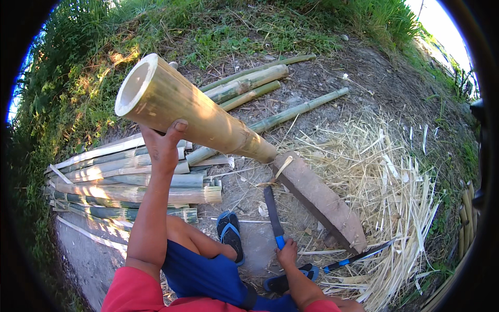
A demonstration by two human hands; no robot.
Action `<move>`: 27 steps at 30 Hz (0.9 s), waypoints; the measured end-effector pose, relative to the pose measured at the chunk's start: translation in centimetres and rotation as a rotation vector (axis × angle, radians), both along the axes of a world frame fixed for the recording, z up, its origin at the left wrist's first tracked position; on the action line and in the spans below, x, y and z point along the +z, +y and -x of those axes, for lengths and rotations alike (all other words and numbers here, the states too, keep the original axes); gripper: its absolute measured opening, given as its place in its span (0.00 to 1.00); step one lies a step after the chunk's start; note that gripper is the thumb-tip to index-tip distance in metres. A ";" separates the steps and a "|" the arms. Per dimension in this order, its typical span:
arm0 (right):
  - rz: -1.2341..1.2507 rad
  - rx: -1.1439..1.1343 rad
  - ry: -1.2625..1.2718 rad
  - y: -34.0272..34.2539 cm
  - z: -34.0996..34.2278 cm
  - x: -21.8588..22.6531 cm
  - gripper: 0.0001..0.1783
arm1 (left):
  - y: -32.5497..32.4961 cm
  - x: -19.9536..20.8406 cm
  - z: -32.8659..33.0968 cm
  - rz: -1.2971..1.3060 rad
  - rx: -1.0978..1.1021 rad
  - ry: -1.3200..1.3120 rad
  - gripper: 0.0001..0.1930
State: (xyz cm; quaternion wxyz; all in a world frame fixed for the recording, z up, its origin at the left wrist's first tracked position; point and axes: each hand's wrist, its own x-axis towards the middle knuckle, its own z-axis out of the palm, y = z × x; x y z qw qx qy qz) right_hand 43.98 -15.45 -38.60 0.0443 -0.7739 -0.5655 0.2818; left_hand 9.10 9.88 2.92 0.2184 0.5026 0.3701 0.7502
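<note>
Head view.

One thick bamboo culm (192,112), hollow cut end up and to the left, its lower end resting on a wooden block (319,200) lying at centre right.

One machete (274,213), dark blade flat on the ground and pointing away, blue handle near.

A second blue-handled tool (358,256) lies in the straw at near right.

Four slim bamboo poles (249,83) lie on the far ground.

One stack of split bamboo slats (125,182) at left; the count cannot be told.

Two blue sandals (230,234).

Loose shavings (400,203) spread at right.

Left hand (163,148): arm raised, palm under the culm, thumb wrapped up its side, supporting it.

Right hand (287,255): low, near, fingers curled closed round the machete handle.
</note>
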 end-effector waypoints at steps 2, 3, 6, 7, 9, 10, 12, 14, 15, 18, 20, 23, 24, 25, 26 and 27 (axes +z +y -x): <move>0.053 0.028 -0.028 0.5 -0.6 -0.5 0.32 | 0.5 0.3 -0.5 0.042 -0.002 0.027 0.44; 0.023 0.032 -0.006 0.7 -0.7 -0.7 0.29 | 0.5 0.4 -0.6 0.060 0.001 0.044 0.44; -0.008 -0.063 0.129 1.2 0.7 0.2 0.23 | -0.3 0.3 -1.1 0.044 -0.033 0.108 0.44; -0.027 -0.098 0.212 1.3 1.6 1.1 0.22 | -0.8 0.1 -1.4 0.016 -0.026 0.116 0.44; -0.123 -0.146 0.346 1.2 4.1 4.1 0.20 | -2.0 -0.1 -1.9 0.080 -0.015 0.129 0.48; -0.218 -0.164 0.398 1.5 5.5 6.1 0.19 | -2.6 0.0 -1.9 0.054 -0.032 0.142 0.48; -0.363 -0.186 0.491 2.1 7.8 10.6 0.17 | -3.8 0.3 -2.2 0.052 -0.056 0.148 0.50; -0.483 -0.186 0.544 3.6 9.0 15.1 0.14 | -4.7 0.8 -2.2 0.001 -0.050 0.158 0.50; -0.581 -0.165 0.564 4.3 9.3 17.2 0.14 | -5.0 1.1 -2.1 0.007 -0.072 0.151 0.49; -0.705 -0.132 0.515 6.5 10.0 23.0 0.15 | -5.8 1.5 -1.9 0.029 -0.115 0.169 0.51; -0.834 -0.055 0.491 7.6 10.6 27.1 0.15 | -6.1 1.5 -1.9 0.032 -0.104 0.169 0.52; -0.850 -0.039 0.507 8.9 11.4 33.7 0.14 | -6.5 1.3 -1.7 0.033 -0.073 0.251 0.53; -1.026 0.055 0.484 9.5 11.3 35.8 0.14 | -6.7 1.2 -1.6 0.064 -0.040 0.286 0.53; -1.121 0.110 0.467 9.9 11.2 37.5 0.15 | -6.8 1.1 -1.8 0.094 -0.048 0.299 0.53; -1.128 0.110 0.498 10.3 11.3 38.8 0.16 | -6.9 1.1 -1.9 0.125 -0.052 0.297 0.53; -1.139 0.109 0.531 10.7 11.3 39.5 0.17 | -7.0 1.1 -2.1 0.152 -0.056 0.298 0.54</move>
